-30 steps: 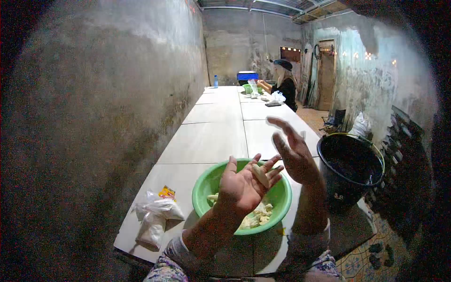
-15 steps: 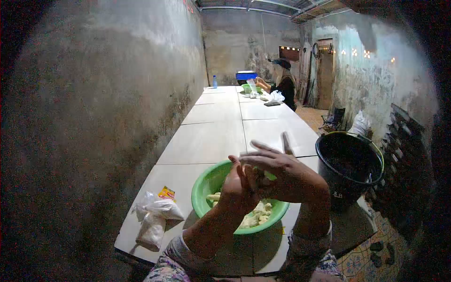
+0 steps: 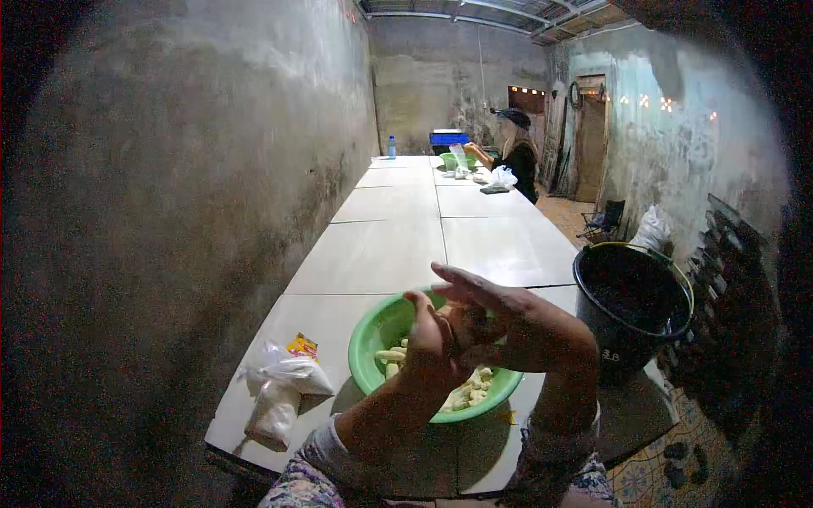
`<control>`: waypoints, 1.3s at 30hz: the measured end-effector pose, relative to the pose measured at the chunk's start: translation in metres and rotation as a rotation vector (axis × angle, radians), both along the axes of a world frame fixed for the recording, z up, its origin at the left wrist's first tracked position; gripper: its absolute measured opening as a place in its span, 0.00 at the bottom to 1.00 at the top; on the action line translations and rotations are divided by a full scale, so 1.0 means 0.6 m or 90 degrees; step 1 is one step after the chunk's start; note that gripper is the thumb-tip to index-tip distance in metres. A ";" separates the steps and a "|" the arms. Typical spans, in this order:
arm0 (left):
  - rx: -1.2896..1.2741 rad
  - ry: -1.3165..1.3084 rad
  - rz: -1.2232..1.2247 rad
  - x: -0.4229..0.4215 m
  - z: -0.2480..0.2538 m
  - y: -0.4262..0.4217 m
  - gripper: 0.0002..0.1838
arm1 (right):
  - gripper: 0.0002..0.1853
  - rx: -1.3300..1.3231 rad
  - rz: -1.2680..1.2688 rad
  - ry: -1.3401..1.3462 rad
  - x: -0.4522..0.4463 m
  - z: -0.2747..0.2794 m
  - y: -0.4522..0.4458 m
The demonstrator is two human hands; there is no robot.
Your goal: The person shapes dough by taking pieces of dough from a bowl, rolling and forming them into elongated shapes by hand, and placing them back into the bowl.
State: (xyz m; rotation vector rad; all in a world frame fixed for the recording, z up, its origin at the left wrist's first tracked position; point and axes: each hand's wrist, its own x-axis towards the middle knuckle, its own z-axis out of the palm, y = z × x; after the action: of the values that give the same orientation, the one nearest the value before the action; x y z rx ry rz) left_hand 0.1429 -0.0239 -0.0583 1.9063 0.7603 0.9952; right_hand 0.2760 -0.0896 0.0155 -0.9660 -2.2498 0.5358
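Observation:
Both my hands are together above a green bowl (image 3: 362,351), palms facing each other. My left hand (image 3: 434,340) is cupped underneath, its thumb up and its other fingers curled and partly hidden. Across it lies my right hand (image 3: 517,317), with its fingers stretched out toward the left. Whatever may be between the palms is hidden. Pale dough pieces (image 3: 467,393) lie in the bowl below, some lumpy and some rolled into short sticks at the left side.
Left of the bowl are a plastic bag of white powder (image 3: 275,411) and a small yellow packet (image 3: 302,346). A black bucket (image 3: 627,339) stands at the right. Far along the white-tiled table (image 3: 373,254), another person (image 3: 515,152) works by a second green bowl.
My right hand has come down closer over my left, and its fingers, spread before, are nearer together. The view has shifted slightly.

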 end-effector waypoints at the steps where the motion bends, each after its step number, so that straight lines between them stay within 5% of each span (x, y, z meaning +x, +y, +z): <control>1: -0.333 -0.324 -0.097 0.002 0.026 -0.020 0.42 | 0.43 0.021 0.006 -0.014 0.000 0.000 -0.002; 2: -0.667 -0.647 -0.193 0.003 0.039 -0.029 0.46 | 0.43 0.022 0.005 -0.014 0.002 -0.003 0.001; 3: -0.684 -0.603 -0.186 0.000 0.039 -0.026 0.50 | 0.43 -0.006 -0.009 -0.003 0.004 -0.009 0.009; 12: -0.670 -0.626 -0.297 0.000 0.042 -0.038 0.50 | 0.41 0.055 0.035 -0.024 0.008 -0.005 0.011; 14: -0.650 -0.602 -0.199 0.001 0.020 -0.017 0.51 | 0.42 0.109 0.042 -0.042 0.006 0.009 0.004; 16: -0.651 -0.690 -0.413 -0.009 -0.002 -0.002 0.51 | 0.44 0.115 -0.057 -0.034 0.010 0.020 -0.003; 18: -0.634 -0.729 -0.413 -0.001 0.021 -0.013 0.52 | 0.44 0.137 -0.056 0.130 0.023 0.006 0.015; 21: -0.639 -0.722 -0.411 0.001 0.020 -0.005 0.52 | 0.41 0.280 -0.247 0.091 0.014 0.003 0.032; 23: -0.387 -0.696 -1.069 0.015 -0.006 0.019 0.47 | 0.42 0.268 -0.286 0.041 -0.013 -0.027 0.067; 24: -0.390 -0.695 -1.070 0.020 -0.010 0.014 0.47 | 0.42 0.255 -0.323 -0.009 -0.035 -0.035 0.075; 26: -0.302 -0.685 -0.314 0.024 -0.016 0.000 0.50 | 0.39 0.169 -0.124 0.040 -0.083 -0.050 0.067; 28: -0.339 -0.692 -0.326 0.017 -0.005 -0.019 0.50 | 0.45 0.227 -0.057 0.051 -0.111 -0.032 0.025; 30: -0.417 -0.715 -0.356 0.004 0.012 -0.045 0.52 | 0.37 0.319 -0.095 0.019 -0.104 -0.032 0.030; 33: -0.501 -0.733 -0.461 -0.011 0.023 -0.042 0.55 | 0.36 0.168 -0.298 0.089 -0.057 -0.040 0.083; 34: -0.490 -0.719 -0.487 -0.015 0.034 -0.049 0.56 | 0.36 0.287 -0.279 0.072 -0.026 -0.075 0.133; 36: -0.558 -0.731 -0.418 -0.023 0.044 -0.052 0.57 | 0.47 0.176 -0.370 0.090 -0.038 -0.053 0.106; 38: -0.514 -0.744 -0.429 -0.011 0.028 -0.038 0.54 | 0.35 0.143 -0.264 0.043 -0.060 -0.045 0.080; 39: -0.183 -0.673 -0.418 0.008 0.003 0.001 0.50 | 0.35 0.179 -0.228 -0.020 -0.079 -0.053 0.083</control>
State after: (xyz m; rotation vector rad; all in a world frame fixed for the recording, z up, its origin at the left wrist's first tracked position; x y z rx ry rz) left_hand 0.1479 -0.0235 -0.0567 1.0023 -0.3165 1.1650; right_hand 0.2286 -0.0397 -0.0166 -1.1953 -2.0409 0.0449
